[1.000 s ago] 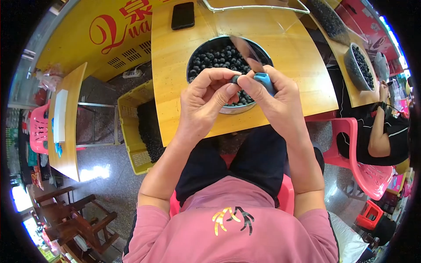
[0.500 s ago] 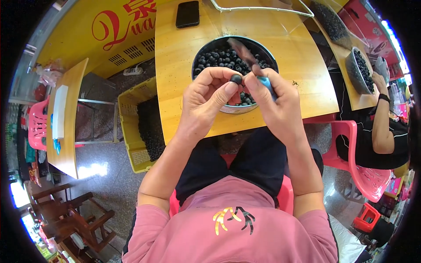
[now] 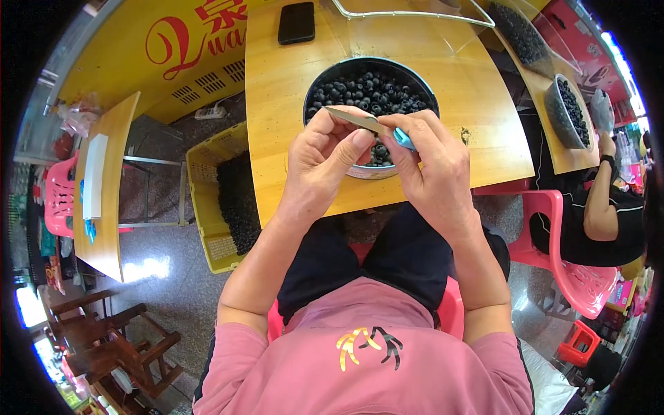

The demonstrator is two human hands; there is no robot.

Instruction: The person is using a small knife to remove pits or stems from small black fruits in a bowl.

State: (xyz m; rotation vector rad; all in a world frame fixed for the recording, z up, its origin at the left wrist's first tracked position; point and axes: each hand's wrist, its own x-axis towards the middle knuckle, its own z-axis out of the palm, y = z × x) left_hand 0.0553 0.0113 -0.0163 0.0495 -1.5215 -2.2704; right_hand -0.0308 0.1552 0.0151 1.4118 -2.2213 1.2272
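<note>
I see right hand (image 3: pixel 432 169) pinching blue-handled knife (image 3: pixel 370 124); left hand (image 3: pixel 325 162) pinched shut, contents hidden. Blade thin, stiff, sharp: I judge handle safest hold.

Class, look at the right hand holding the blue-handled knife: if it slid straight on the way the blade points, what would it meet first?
Most likely the left hand: the knife in the right hand points left across its fingertips, though depth is unclear.
</note>
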